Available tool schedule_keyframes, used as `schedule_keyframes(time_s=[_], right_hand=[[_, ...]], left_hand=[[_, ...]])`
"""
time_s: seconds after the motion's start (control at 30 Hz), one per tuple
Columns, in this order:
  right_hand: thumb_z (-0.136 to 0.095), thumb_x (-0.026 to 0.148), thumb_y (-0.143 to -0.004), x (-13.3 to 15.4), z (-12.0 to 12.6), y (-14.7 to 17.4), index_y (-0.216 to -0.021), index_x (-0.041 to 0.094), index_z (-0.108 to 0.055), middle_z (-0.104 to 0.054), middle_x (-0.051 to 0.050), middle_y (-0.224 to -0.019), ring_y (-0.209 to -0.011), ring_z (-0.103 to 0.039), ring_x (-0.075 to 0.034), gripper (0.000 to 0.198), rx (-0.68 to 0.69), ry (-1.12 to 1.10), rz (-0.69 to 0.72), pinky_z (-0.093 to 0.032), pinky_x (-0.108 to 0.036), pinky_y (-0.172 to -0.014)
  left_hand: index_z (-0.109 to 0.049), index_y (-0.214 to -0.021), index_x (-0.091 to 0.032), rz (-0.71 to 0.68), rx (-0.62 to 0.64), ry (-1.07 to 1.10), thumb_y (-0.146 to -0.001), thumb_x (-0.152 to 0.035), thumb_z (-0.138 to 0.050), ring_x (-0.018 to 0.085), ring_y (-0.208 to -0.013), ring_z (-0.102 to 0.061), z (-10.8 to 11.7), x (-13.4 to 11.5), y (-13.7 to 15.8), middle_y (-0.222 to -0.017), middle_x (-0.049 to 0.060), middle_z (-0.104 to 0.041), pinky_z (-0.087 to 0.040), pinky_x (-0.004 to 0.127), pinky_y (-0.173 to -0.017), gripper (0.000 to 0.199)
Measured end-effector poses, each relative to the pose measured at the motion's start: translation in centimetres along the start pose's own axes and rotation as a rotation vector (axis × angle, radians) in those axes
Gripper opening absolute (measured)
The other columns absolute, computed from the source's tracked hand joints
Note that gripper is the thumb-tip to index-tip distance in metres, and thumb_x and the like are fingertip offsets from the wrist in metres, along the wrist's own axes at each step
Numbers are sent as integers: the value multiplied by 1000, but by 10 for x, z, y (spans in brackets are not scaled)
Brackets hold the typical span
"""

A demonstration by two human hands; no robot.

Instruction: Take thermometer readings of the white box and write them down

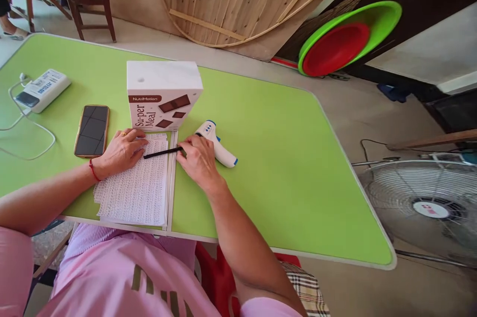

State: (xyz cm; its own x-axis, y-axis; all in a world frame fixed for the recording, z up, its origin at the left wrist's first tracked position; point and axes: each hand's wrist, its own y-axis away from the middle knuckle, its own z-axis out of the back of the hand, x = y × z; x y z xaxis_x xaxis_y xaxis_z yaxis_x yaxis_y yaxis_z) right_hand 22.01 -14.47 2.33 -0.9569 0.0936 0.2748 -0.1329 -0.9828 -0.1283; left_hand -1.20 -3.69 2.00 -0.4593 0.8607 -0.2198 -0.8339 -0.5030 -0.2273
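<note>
Sheets of paper covered in rows of small handwriting (134,193) lie at the table's near edge. My left hand (124,150) rests with its fingers out on their upper left part, close to the base of a white NutriMotion box (164,76). A black pen (161,153) lies across the upper right of the sheets, its right end pinched between the fingertips of my right hand (199,160). Just beyond that hand, and partly hidden by it, is a white and blue handheld infrared thermometer (223,153). A phone (92,130) lies left of my left hand.
On the green table (283,173), a white power strip (43,89) with a cable sits at far left. A floor fan (428,207) stands off the right edge. Green (387,19) and red (335,51) basins lean at the back, and a wooden chair (91,1) stands behind.
</note>
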Motion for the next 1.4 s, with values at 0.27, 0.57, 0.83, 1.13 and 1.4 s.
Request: schedule_keyframes(time_s=[0.27,0.57,0.83,1.13,1.4], right_hand=[[-57,16,-95,-4,-1,3,-110,19,-83,-70,-15,-109,-104,-61,-30,30,10,-37,-6,-45,-47,-95],[-60,16,-91,-12,-9,3,-106,17,-82,-72,-14,-105,-102,-63,-29,27,-39,-95,36,-47,-47,-94],[-65,24,-89,-11,-8,8,-100,21,-82,-74,-11,-100,-98,-66,-28,21,-19,-97,129,-48,-48,-96],[-64,25,-91,-13,-6,8,-101,19,-81,-74,-12,-102,-100,-66,-28,21,2,-93,149,-48,-48,-96],[-63,29,-86,-35,9,4,-107,18,-74,-69,-17,-113,-112,-60,-35,26,-232,30,-172,-48,-52,-97]], left_hand=[[-69,-127,-17,1,23,8,-104,-30,-42,33,-116,-61,-3,-2,2,-127,17,-69,-48,49,-92,38],[-73,-122,-16,-17,59,-23,-103,-27,-44,35,-115,-62,-2,-8,-2,-125,18,-69,-49,50,-91,37],[-73,-113,-18,-2,20,82,-101,-22,-47,30,-107,-63,-3,-5,-4,-120,15,-69,-49,46,-88,30],[-73,-108,-17,37,13,112,-99,-21,-49,31,-108,-64,-5,-7,-5,-117,16,-70,-51,47,-88,26],[-48,-94,-24,229,-497,428,-99,-34,-55,17,-80,-56,1,-2,-6,-88,2,-57,-54,36,-76,13]])
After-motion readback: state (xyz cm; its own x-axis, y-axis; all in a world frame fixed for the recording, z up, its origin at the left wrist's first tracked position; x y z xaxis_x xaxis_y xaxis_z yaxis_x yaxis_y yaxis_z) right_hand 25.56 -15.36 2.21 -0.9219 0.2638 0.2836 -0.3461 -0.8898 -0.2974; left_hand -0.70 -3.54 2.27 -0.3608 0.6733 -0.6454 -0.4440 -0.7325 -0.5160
